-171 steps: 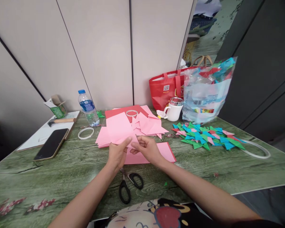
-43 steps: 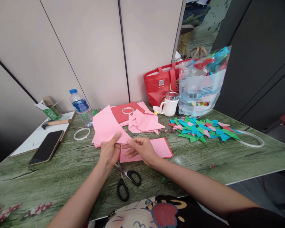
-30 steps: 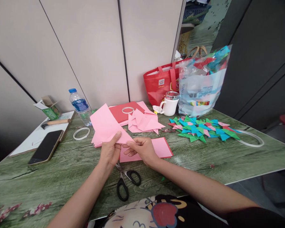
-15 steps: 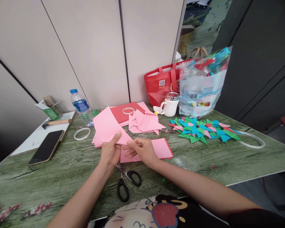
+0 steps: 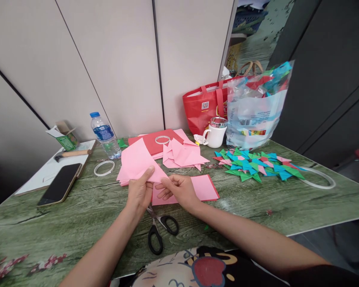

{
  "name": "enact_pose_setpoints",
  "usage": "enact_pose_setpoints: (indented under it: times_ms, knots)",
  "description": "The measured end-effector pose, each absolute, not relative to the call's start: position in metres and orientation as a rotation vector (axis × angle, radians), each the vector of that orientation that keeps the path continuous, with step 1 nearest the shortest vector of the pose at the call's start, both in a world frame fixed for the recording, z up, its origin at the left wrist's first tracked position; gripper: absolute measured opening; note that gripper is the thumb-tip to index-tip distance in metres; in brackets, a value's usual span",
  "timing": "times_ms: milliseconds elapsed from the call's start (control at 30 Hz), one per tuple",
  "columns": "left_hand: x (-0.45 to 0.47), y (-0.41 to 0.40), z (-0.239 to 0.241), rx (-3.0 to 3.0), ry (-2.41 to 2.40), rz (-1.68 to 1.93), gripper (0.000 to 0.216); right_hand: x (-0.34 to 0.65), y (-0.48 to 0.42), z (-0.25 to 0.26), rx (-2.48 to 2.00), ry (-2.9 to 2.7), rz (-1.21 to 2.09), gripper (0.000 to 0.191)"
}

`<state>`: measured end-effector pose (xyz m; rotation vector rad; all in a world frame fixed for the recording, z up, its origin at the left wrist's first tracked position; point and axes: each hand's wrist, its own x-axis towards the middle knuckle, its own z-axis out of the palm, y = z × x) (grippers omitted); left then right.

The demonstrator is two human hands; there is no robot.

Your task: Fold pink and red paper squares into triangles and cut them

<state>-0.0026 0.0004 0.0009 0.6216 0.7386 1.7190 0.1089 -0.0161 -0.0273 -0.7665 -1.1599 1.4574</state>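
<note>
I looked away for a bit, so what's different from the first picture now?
The pink sheet has swung left, uncovering more red paper. The left hand shifted slightly left with it. The right hand holds on too; neither let go. The scissors, bottle and mug stayed put.

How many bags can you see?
2 for sure: the red bag behind the white mug, and the plastic bag right of it. Tan handles behind may mean another.

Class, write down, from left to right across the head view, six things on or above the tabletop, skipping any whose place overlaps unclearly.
Black phone → water bottle → held pink paper → white mug → plastic copy-paper bag → large white ring.
</note>
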Motion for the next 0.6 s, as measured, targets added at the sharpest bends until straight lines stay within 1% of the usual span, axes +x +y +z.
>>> enact_pose_setpoints:
  times_ms: [167, 600]
  knots:
    - [-0.0017, 0.0004, 0.0011, 0.631, 0.746, 1.722, 0.032, 0.1086, -0.0162, -0.0275, -0.754, -1.162, 1.452, 0.035]
    - [-0.004, -0.0003, 0.0027, 0.641, 0.794, 1.693, 0.033, 0.1087, -0.0153, -0.0296, -0.787, -1.157, 1.443, 0.034]
